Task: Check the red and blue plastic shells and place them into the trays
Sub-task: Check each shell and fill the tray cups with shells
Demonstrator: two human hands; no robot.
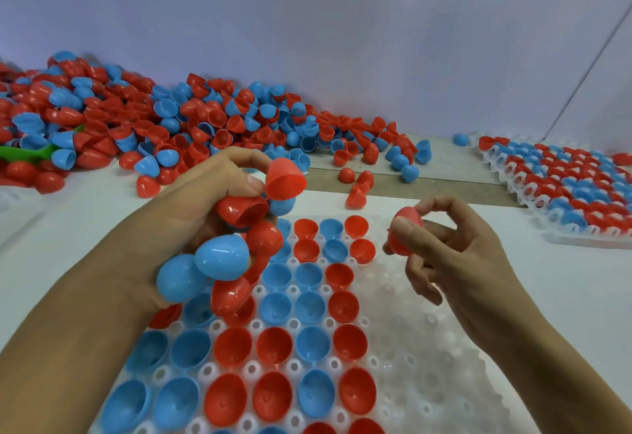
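Left hand [205,194] grips a shell cluster [236,249], right hand [455,249] pinches a red shell [405,232] above the tray [427,348]; a shell heap [171,119] fills upper left.

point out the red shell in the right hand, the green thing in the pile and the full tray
red shell [407,228], head view, on its rounded outer side
green thing [24,152], head view, on its visible arm
full tray [513,187], head view, on its white near-left edge
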